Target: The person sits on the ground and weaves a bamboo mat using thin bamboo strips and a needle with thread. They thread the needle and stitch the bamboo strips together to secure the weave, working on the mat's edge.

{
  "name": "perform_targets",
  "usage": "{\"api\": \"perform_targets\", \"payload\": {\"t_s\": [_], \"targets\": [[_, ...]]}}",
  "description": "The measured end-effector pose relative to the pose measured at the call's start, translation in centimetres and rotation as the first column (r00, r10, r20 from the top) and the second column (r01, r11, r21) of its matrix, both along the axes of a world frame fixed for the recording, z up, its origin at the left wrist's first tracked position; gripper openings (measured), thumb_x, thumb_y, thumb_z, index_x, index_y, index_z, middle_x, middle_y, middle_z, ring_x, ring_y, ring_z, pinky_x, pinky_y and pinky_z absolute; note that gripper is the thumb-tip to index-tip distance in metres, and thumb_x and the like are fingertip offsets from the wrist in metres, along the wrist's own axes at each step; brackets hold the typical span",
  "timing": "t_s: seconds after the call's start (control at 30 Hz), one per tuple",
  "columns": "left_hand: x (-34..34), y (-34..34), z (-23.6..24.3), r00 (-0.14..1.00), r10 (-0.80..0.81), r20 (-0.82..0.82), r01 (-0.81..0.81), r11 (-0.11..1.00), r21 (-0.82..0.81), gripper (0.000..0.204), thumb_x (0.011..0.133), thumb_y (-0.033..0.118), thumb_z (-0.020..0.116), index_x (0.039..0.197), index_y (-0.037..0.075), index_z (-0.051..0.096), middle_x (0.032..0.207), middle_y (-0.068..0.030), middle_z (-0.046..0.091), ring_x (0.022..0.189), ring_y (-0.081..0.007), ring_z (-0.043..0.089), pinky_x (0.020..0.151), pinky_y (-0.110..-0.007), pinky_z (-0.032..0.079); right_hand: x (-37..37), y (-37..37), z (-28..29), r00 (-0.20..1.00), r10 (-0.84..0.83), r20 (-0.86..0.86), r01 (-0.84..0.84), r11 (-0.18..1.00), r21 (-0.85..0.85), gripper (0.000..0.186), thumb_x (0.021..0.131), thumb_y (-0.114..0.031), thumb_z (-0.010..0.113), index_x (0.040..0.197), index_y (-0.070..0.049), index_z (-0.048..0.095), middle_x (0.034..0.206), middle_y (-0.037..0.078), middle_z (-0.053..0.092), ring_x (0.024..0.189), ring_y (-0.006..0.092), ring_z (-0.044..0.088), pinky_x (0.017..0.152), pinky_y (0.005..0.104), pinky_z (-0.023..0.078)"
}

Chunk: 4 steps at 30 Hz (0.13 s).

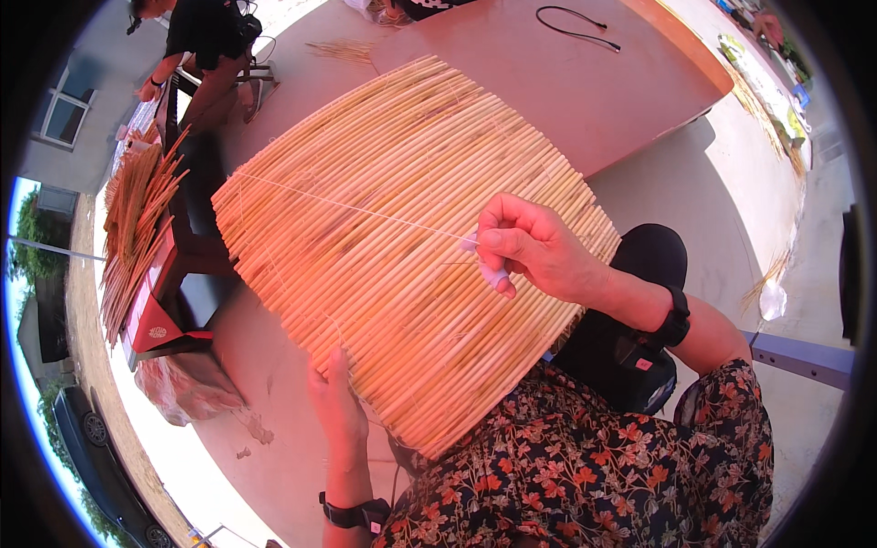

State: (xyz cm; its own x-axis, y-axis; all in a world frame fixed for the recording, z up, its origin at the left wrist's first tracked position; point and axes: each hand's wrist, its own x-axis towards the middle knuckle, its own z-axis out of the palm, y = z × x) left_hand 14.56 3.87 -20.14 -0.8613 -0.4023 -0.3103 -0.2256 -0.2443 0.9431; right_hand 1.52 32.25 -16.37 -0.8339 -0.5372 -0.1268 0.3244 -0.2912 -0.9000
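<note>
A mat of pale yellow reeds [411, 283], laid side by side and stitched across with thin thread, spans the middle, tilted over my lap. My right hand [548, 251] is raised above its right part, fingers closed in a pinch on a white thread [347, 206]. That thread runs taut to the mat's far left edge. Pale wrapping shows on some fingers of this hand. A fine line beside them may be a needle; I cannot tell. At the near left edge, my left hand [336, 397] grips the mat between thumb and fingers.
A bundle of loose reeds [137, 210] lies on a dark-framed stand at left. Beyond the mat is a reddish tabletop [512, 100] with a black cable [577, 27]. A person in black [215, 55] sits far left. A purple metal bar [804, 359] is at right.
</note>
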Motion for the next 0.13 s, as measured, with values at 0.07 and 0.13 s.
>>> {"api": "perform_targets", "payload": {"t_s": [0.07, 0.13], "targets": [[-0.1, -0.3, 0.2, 1.0, -0.005, -0.008, 0.004, 0.998, -0.067, 0.043, 0.098, 0.017, 0.054, 0.134, -0.003, 0.041, 0.125, -0.0146, 0.056, 0.109, -0.0179, 0.057, 0.093, -0.032, 0.047, 1.2, 0.6, -0.2, 0.992, -0.03, 0.124, 0.056, 0.976, -0.21, 0.015, 0.099, -0.018, 0.053, 0.093, -0.004, 0.051, 0.074, 0.003, 0.057, 0.061, 0.0105, 0.057, 0.053, 0.0239, 0.049], [0.3, -1.5, 0.1, 0.996, 0.089, 0.029, -0.084, 0.987, -0.135, 0.055, 0.094, 0.023, 0.062, 0.138, 0.0, 0.038, 0.133, -0.0084, 0.05, 0.109, -0.0143, 0.055, 0.092, -0.028, 0.046, 1.9, 1.5, -0.4, 0.978, -0.025, 0.208, 0.105, 0.918, -0.382, 0.017, 0.099, -0.02, 0.054, 0.094, -0.005, 0.051, 0.076, 0.004, 0.058, 0.062, 0.0128, 0.058, 0.054, 0.0247, 0.051]]}}
